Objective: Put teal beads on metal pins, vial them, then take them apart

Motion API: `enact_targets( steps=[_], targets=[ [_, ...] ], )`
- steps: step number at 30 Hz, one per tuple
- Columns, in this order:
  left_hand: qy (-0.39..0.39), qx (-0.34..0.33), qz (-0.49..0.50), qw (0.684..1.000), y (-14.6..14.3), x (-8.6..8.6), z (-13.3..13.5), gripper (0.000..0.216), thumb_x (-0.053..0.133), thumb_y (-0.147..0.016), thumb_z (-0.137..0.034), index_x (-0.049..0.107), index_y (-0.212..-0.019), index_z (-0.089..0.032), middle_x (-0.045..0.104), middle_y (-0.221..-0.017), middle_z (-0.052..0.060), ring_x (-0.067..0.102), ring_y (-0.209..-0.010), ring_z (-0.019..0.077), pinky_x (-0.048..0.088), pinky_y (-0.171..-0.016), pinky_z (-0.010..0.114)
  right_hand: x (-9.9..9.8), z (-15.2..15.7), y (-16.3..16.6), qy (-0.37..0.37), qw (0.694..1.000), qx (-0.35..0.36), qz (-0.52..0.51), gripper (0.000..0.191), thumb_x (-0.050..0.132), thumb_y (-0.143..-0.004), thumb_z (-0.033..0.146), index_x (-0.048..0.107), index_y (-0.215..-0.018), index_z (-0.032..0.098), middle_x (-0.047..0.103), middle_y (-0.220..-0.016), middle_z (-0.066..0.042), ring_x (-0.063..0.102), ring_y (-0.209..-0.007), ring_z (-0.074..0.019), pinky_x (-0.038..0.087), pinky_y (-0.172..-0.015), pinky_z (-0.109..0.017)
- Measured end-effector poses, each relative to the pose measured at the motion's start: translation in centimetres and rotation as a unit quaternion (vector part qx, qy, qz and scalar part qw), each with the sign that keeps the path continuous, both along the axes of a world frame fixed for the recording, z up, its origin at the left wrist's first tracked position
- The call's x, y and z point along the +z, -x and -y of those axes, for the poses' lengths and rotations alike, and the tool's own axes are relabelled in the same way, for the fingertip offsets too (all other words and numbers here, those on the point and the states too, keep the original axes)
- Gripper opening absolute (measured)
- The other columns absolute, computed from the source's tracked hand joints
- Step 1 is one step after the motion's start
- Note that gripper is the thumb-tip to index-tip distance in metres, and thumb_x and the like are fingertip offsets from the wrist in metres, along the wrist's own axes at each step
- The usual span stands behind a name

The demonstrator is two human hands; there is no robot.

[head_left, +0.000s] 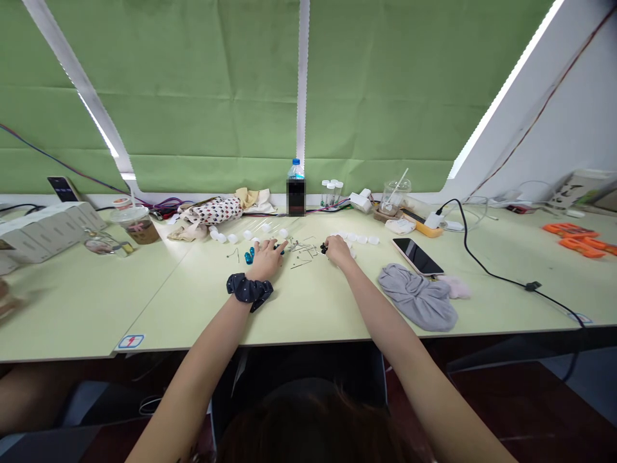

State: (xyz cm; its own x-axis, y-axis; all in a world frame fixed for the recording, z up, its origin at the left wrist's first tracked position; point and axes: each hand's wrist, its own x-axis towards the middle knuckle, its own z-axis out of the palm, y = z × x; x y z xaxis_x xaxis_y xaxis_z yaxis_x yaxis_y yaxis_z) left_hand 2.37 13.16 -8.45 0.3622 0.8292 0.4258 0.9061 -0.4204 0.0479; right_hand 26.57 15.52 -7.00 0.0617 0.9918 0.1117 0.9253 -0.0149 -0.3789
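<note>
My left hand lies palm down on the table with its fingers spread. A dark scrunchie is round that wrist. Shiny blue pieces lie beside and partly under the hand. Between my hands is a loose heap of thin metal pins or bent wires. To the right of the heap, my right hand has its fingers pinched together at small black pieces, too small to name. White caps stand behind and beside the right hand, and more white caps sit behind the left.
A phone and a grey cloth headband lie at the right. Further right are a black cable and orange tools. A bottle, clear tubes and drink cups stand along the back. White boxes line the left.
</note>
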Motion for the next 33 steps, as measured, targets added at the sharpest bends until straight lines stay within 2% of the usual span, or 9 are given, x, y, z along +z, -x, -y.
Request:
enact_targets(
  steps=[3, 7, 10, 13, 16, 19, 26, 31, 33],
  targets=[
    [0.01, -0.005, 0.005, 1.0, -0.4, -0.3, -0.1, 0.044, 0.038, -0.086, -0.016, 0.049, -0.128, -0.025, 0.056, -0.117, 0.015, 0.046, -0.108, 0.0317, 0.013, -0.099, 0.056, 0.8, 0.6, 0.5, -0.002, 1.0, -0.029, 0.009, 0.032, 0.055, -0.073, 0.003, 0.063, -0.1, 0.018, 0.049, -0.108, -0.014, 0.056, -0.088, -0.0223, 0.039, -0.068, -0.03],
    [0.022, -0.005, 0.02, 1.0, -0.6, -0.4, -0.4, 0.036, 0.038, -0.087, -0.017, 0.057, -0.118, -0.022, 0.059, -0.104, 0.015, 0.049, -0.101, 0.0306, 0.023, -0.095, 0.052, 1.2, 0.9, 1.4, -0.098, 0.995, -0.023, -0.012, 0.034, 0.052, -0.075, 0.005, 0.06, -0.105, 0.019, 0.045, -0.112, -0.013, 0.053, -0.091, -0.0223, 0.04, -0.068, -0.03],
    [0.024, -0.036, 0.025, 0.999, -0.7, -0.3, -0.7, 0.032, 0.041, -0.087, -0.019, 0.061, -0.111, -0.019, 0.057, -0.102, 0.015, 0.049, -0.099, 0.0288, 0.033, -0.091, 0.044, 0.6, 1.1, 2.8, -0.142, 0.983, 0.095, -0.071, 0.028, 0.051, -0.077, 0.008, 0.06, -0.102, 0.019, 0.049, -0.106, -0.009, 0.053, -0.088, -0.0186, 0.041, -0.076, -0.03],
    [0.026, -0.081, 0.05, 0.995, -0.7, -0.4, -0.9, 0.03, 0.044, -0.086, -0.019, 0.061, -0.111, -0.017, 0.053, -0.101, 0.013, 0.05, -0.095, 0.0257, 0.038, -0.088, 0.039, -0.4, 1.6, 4.8, -0.126, 0.952, 0.241, -0.138, 0.023, 0.054, -0.076, 0.011, 0.061, -0.097, 0.018, 0.054, -0.095, -0.005, 0.053, -0.083, -0.0161, 0.041, -0.08, -0.029],
    [0.049, -0.107, 0.103, 0.988, -0.6, -0.6, -1.0, 0.03, 0.048, -0.084, -0.022, 0.06, -0.111, -0.015, 0.051, -0.098, 0.012, 0.053, -0.09, 0.0232, 0.042, -0.084, 0.036, -1.3, 2.2, 6.6, -0.129, 0.926, 0.295, -0.196, 0.022, 0.055, -0.076, 0.01, 0.059, -0.097, 0.019, 0.056, -0.094, -0.005, 0.053, -0.077, -0.0146, 0.041, -0.079, -0.03],
    [0.071, -0.124, 0.137, 0.98, -0.5, -0.8, -1.0, 0.028, 0.052, -0.082, -0.023, 0.061, -0.107, -0.014, 0.05, -0.093, 0.01, 0.054, -0.086, 0.0219, 0.044, -0.081, 0.034, -1.8, 2.4, 7.6, -0.143, 0.918, 0.294, -0.224, 0.021, 0.056, -0.076, 0.011, 0.057, -0.095, 0.019, 0.057, -0.094, -0.005, 0.053, -0.077, -0.0152, 0.04, -0.081, -0.032],
    [0.082, -0.121, 0.183, 0.972, -0.8, -0.7, -0.7, 0.02, 0.057, -0.078, -0.027, 0.061, -0.093, -0.014, 0.049, -0.083, 0.006, 0.052, -0.076, 0.0195, 0.043, -0.072, 0.032, -2.5, 1.8, 7.7, -0.148, 0.928, 0.272, -0.207, 0.017, 0.055, -0.076, 0.007, 0.058, -0.088, 0.018, 0.061, -0.09, -0.005, 0.053, -0.087, -0.0185, 0.041, -0.083, -0.032],
    [0.107, -0.09, 0.262, 0.955, -0.8, -0.6, -0.4, 0.028, 0.065, -0.07, -0.024, 0.052, -0.094, -0.018, 0.048, -0.063, -0.003, 0.047, -0.058, 0.0149, 0.036, -0.057, 0.026, -2.3, 1.7, 7.4, -0.167, 0.933, 0.253, -0.195, 0.018, 0.05, -0.081, 0.009, 0.059, -0.091, 0.02, 0.061, -0.094, -0.005, 0.054, -0.092, -0.0191, 0.041, -0.084, -0.034],
    [0.111, -0.079, 0.29, 0.947, -1.0, -0.6, -0.3, 0.028, 0.068, -0.065, -0.023, 0.053, -0.089, -0.019, 0.048, -0.059, -0.005, 0.046, -0.055, 0.014, 0.035, -0.055, 0.025, -2.1, 1.7, 7.1, -0.17, 0.929, 0.24, -0.226, 0.018, 0.045, -0.084, 0.012, 0.058, -0.093, 0.021, 0.059, -0.097, -0.005, 0.056, -0.087, -0.0172, 0.043, -0.081, -0.032]
  ],
)
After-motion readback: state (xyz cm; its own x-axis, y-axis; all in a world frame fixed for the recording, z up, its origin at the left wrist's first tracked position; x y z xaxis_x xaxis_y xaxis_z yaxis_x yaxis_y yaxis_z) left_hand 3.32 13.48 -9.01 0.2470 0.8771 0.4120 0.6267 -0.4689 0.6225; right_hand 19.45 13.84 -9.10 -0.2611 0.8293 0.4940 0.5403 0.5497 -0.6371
